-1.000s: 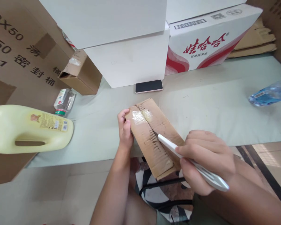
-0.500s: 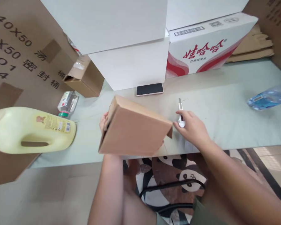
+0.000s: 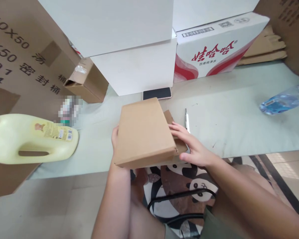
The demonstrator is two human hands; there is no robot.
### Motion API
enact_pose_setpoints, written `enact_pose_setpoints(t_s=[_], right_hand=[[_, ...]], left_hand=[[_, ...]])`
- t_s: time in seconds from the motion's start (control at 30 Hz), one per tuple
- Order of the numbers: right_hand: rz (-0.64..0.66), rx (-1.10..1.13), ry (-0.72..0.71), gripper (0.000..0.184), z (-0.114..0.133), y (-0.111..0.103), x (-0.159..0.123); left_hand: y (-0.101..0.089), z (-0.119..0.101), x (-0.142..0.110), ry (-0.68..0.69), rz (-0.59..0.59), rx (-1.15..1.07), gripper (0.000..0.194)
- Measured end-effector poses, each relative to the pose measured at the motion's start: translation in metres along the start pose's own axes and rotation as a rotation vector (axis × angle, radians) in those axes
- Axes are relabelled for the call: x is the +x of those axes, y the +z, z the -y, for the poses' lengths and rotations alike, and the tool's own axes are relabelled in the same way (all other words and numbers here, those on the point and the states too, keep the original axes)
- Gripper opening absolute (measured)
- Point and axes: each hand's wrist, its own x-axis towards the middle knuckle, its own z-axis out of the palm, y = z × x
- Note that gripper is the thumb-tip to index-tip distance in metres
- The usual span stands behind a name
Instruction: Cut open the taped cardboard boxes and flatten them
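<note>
Head view: held tan rectangular cardboard box (image 3: 144, 129) tilted above pale green cloth (image 3: 229, 116), between left hand (image 3: 114, 135) and nearer-to-flap right hand (image 3: 193, 147), long axis seemingly pointing away from body. Had right fingers spread at brown flap (image 3: 168, 116), beside slim white-handled knife (image 3: 187, 122); couldn't tell left-finger closure, hidden behind box.

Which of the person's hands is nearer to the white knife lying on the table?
Right. The right hand is just by the knife's near end, at the open side of the cardboard box; the left hand is farther off, at the box's opposite side.
</note>
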Motion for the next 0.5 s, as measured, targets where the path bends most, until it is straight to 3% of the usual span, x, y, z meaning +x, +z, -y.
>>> enact_pose_setpoints(t_s=[0.07,0.17,0.23,0.37,0.5], right_hand=[[-0.027,-0.017,0.001,0.089,-0.002,0.001,0.0],[-0.075,-0.018,-0.008,0.095,0.001,0.004,0.005],[-0.089,0.012,0.002,0.091,0.003,0.007,0.008],[-0.066,0.045,0.022,0.086,0.002,0.01,0.008],[-0.012,-0.127,-0.096,0.09,0.002,0.011,0.002]], left_hand=[[0.004,-0.003,0.001,-0.019,-0.04,-0.039,0.024],[0.005,-0.003,0.005,0.132,-0.09,0.009,0.012],[0.004,0.0,0.009,0.192,-0.105,0.053,0.02],[-0.001,0.003,0.011,0.173,-0.106,0.125,0.026],[-0.008,0.002,0.01,0.137,-0.072,0.226,0.032]])
